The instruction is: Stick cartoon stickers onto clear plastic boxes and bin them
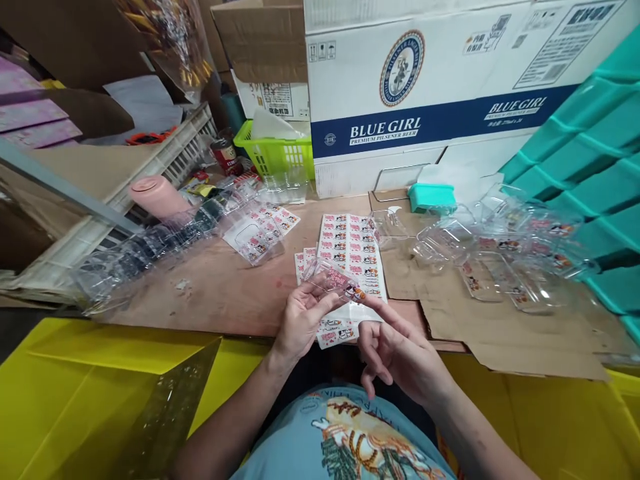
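Pinching a small clear plastic container with a pink-lettered cat label (333, 281) between the thumb and fingers of the left hand (295, 323). Holding it in front of a light-blue printed shirt (277, 443), above a white paper sheet of cat stickers in rows (350, 243). Pointing with the right hand (400, 350): keeping the index finger extended, its tip touching the right end of the label near the cat figure, and curling the other fingers loosely, apart from the container.

Noting further sticker sheets partly under the top one, at its left and lower edges. Recording to the left a loose white sticker sheet (241, 235) under clear plastic pieces, beside a long row of clear nested plastic containers (145, 250) and a pink cylinder (157, 197).

Observing to the right a cluster of clear labelled containers (525, 233) on flattened brown cardboard (445, 320), with a small turquoise plastic box (433, 197) just behind. Finding at the back a lime-green perforated plastic basket (287, 157) beside a large white carton with a dark-blue band (350, 77). Logging stacked turquoise plastic bins (575, 160) along the right edge.
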### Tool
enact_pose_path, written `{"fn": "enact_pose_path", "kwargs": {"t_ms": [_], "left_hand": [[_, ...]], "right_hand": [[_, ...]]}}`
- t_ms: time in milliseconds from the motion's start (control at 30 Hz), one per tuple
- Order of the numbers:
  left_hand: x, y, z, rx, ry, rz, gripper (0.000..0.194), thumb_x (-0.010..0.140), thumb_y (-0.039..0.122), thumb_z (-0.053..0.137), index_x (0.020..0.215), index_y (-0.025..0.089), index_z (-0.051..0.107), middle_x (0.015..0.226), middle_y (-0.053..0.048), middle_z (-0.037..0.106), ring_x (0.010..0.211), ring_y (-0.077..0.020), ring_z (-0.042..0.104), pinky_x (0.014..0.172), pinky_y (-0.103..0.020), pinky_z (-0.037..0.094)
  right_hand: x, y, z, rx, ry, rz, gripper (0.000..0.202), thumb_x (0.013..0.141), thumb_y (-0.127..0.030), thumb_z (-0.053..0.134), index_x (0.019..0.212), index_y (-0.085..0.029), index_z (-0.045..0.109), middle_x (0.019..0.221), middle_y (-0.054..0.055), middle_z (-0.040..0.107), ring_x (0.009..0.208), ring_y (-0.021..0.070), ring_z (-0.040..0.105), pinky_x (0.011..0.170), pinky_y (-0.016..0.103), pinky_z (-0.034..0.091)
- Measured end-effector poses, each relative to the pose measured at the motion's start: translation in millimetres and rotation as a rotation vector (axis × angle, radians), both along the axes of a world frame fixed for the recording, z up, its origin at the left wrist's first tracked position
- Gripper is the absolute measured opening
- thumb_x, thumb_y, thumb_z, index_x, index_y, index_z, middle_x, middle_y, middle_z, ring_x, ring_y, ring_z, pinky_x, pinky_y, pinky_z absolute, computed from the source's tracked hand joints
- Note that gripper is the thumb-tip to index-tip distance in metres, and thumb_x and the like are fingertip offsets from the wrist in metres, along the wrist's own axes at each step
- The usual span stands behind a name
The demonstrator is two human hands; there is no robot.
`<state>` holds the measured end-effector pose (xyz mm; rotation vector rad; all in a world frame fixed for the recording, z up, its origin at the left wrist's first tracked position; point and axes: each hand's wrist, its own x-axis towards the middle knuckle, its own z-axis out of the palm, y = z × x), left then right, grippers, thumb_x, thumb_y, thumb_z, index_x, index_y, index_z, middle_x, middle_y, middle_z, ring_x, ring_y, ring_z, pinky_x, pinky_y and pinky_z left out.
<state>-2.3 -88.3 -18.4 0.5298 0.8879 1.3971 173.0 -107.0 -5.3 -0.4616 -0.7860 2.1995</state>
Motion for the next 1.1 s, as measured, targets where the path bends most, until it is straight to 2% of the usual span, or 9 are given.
{"fn": "enact_pose_path", "kwargs": {"t_ms": [200,567,767,1100], "left_hand": [[4.7,1.9,4.4,-0.020,0.072,-0.033,0.032,0.069,0.020,0.083,0.098,0.016,0.069,0.098,-0.006,0.078,0.091,-0.0210,0.073,0.091,-0.039,0.056],[4.3,4.4,3.7,0.055,0.082,-0.082,0.025,0.075,0.019,0.079,0.099,0.018,0.074,0.106,-0.006,0.077,0.098,-0.0211,0.072,0.092,-0.034,0.057],[1.7,4.0,1.8,0.066,0.089,-0.082,0.024,0.076,0.019,0.078,0.100,0.020,0.075,0.107,-0.005,0.076,0.098,-0.0204,0.072,0.094,-0.036,0.056],[1.1,2.2,-2.0,0.063,0.099,-0.086,0.025,0.076,0.019,0.078,0.101,0.019,0.074,0.109,-0.006,0.076,0.102,-0.0227,0.071,0.096,-0.041,0.056]], "right_hand": [[2.5,3.3,-2.9,-0.024,0.030,0.014,0.038,0.097,-0.033,0.057,0.134,-0.030,0.050,0.066,-0.006,0.055,0.042,0.0035,0.039,0.049,0.029,0.059],[1.4,7.5,-8.5,-0.054,-0.057,0.022,0.044,0.094,-0.039,0.060,0.135,-0.029,0.048,0.062,-0.008,0.054,0.039,0.0028,0.034,0.046,0.029,0.058],[-1.4,8.6,-9.9,-0.073,-0.053,0.007,0.041,0.095,-0.036,0.059,0.134,-0.030,0.048,0.062,-0.008,0.053,0.039,0.0030,0.033,0.045,0.028,0.058],[-2.4,9.7,-8.4,-0.102,-0.077,0.007,0.054,0.095,-0.035,0.059,0.145,-0.029,0.038,0.062,-0.008,0.054,0.039,0.0036,0.032,0.044,0.028,0.058]]}}
